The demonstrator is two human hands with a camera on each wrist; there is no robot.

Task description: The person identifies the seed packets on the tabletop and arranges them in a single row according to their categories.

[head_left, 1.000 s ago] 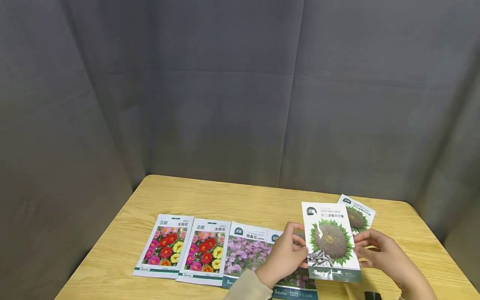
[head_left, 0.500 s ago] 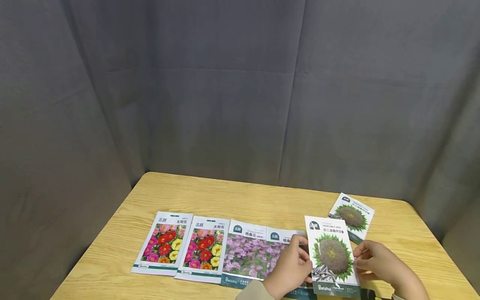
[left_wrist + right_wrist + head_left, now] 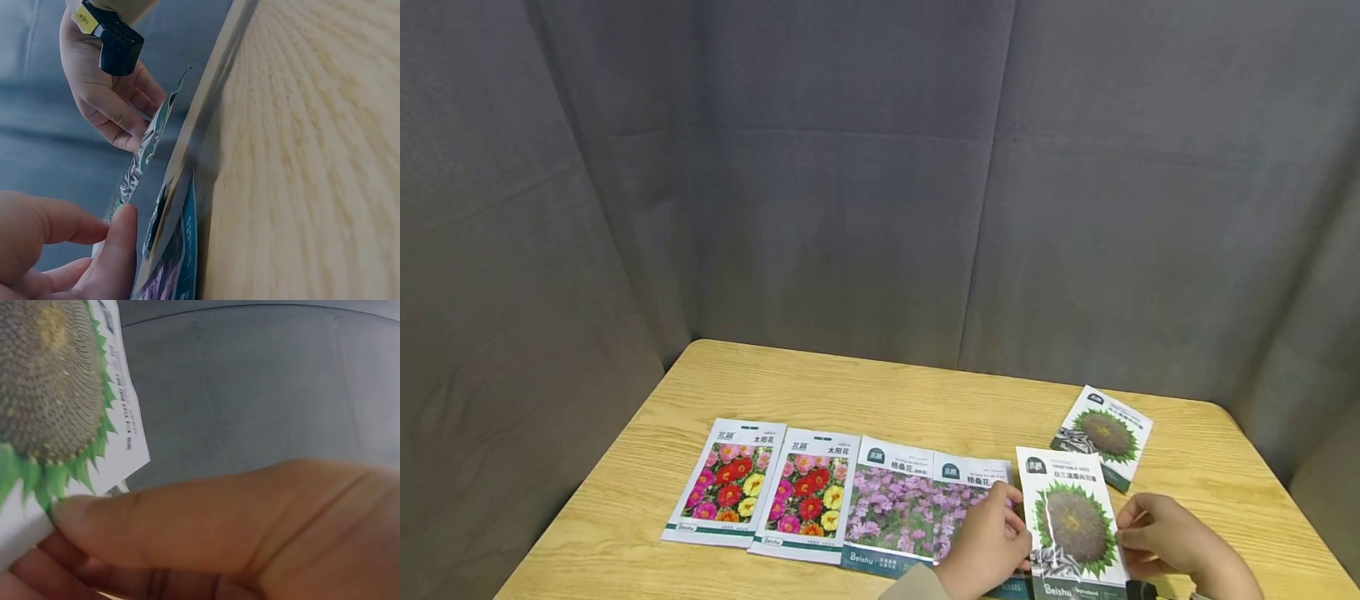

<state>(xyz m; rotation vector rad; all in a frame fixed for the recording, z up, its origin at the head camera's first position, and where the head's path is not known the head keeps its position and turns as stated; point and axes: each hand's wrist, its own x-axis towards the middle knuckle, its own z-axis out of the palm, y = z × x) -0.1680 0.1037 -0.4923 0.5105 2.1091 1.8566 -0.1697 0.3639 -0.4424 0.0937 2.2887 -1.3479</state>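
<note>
A white sunflower seed packet (image 3: 1075,525) with a green lower band is held between both hands at the front right of the table. My left hand (image 3: 988,546) pinches its left edge between thumb and fingers. On the opposite edge, my right hand (image 3: 1176,537) grips it, thumb on the printed face, as the right wrist view shows. The left wrist view has the packet (image 3: 142,156) tilted and raised off the tabletop. Behind it lies a second sunflower seed packet (image 3: 1105,429), turned at an angle. The left hand partly covers a purple-flower seed packet (image 3: 955,508).
Another purple-flower packet (image 3: 887,508) and two packets with red and yellow flowers, one at far left (image 3: 726,483) and one beside it (image 3: 808,496), line up on the wooden table (image 3: 850,375). A grey curtain (image 3: 850,208) stands behind the table.
Both hands have brought the sunflower packet down and slightly right, toward the table's front. More of the second sunflower packet and of the covered purple-flower packet now shows.
</note>
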